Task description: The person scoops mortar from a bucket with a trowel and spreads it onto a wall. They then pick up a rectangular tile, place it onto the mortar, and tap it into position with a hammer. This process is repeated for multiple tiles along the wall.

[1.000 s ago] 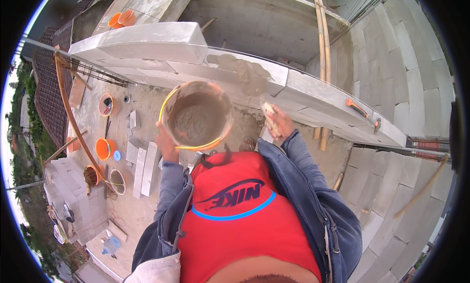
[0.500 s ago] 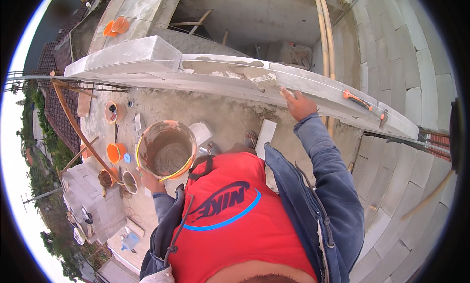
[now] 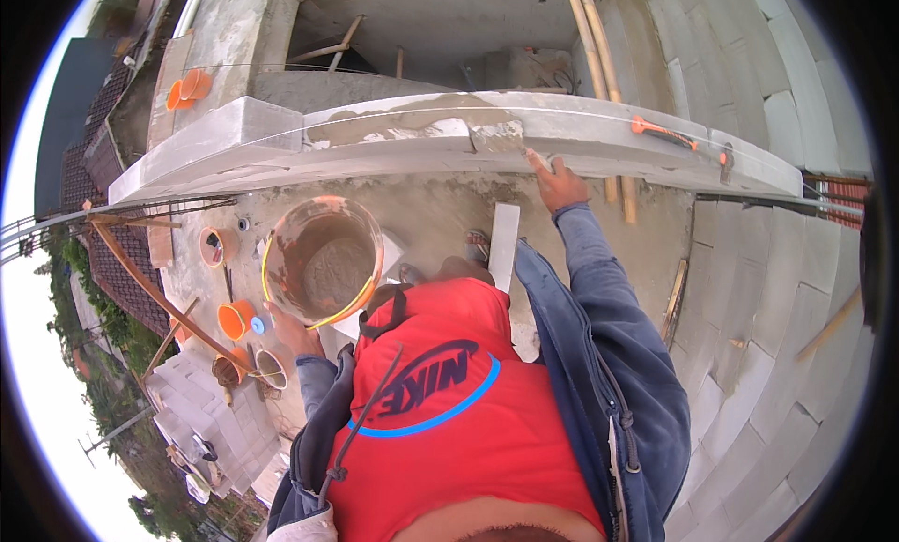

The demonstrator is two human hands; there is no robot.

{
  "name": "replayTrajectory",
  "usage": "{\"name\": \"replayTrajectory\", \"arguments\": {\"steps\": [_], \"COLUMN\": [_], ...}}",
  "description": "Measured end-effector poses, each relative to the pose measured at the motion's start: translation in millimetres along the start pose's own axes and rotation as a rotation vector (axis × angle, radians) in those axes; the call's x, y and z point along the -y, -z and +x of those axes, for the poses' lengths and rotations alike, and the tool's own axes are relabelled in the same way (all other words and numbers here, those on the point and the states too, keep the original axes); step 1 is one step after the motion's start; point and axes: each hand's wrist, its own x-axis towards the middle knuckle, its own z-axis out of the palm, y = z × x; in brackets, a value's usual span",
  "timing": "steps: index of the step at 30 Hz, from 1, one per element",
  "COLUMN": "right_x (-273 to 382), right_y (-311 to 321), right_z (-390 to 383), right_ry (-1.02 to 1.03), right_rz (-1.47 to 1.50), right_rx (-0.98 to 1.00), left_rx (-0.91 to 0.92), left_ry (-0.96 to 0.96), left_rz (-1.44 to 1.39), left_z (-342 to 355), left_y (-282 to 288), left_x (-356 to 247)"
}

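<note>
My left hand (image 3: 294, 330) grips the near-left side of a large orange bucket (image 3: 279, 261) with a yellow handle; its fingers are partly hidden. Grey wet mortar (image 3: 339, 268) lies inside the bucket, which is tilted. My right hand (image 3: 560, 182) is at the near edge of a low block wall (image 3: 571, 120), closed around what looks like a mortar-smeared trowel (image 3: 498, 135). The trowel's grip is mostly hidden by the fingers. Left of it, a patch of mortar (image 3: 393, 118) covers the wall top, reaching toward a raised block (image 3: 220, 130).
A taut string runs along the wall top. An orange-and-black-handled hammer (image 3: 665, 133) lies on the wall at right. Small orange buckets (image 3: 236, 319) and stacked pale blocks (image 3: 211, 397) are at left. A loose block (image 3: 504, 247) stands by my feet; bamboo poles (image 3: 599, 74) lean beyond.
My right hand and the trowel have shifted slightly left along the wall edge. The mortar on the wall top looks more spread. The left hand still holds the bucket; the whole view has shifted.
</note>
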Motion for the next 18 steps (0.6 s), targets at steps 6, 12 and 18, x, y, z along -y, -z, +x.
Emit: {"name": "replayTrajectory", "arguments": {"steps": [6,12,18], "right_x": [-13.6,51.9,209.5], "right_y": [-17.9,91.3,124.0], "right_z": [-79.5,-91.6,-13.0], "right_ry": [-0.123,0.137,0.163], "right_rz": [0.005,0.356,0.220], "right_rx": [0.017,0.056,0.560], "left_rx": [0.150,0.220,0.366], "left_ry": [-0.008,-0.220,-0.606], "left_rz": [0.058,0.312,0.489], "left_z": [-10.8,-52.9,-111.1], "left_y": [-54.0,-93.5,-140.9], "left_x": [-25.3,-48.4,-71.2]}}
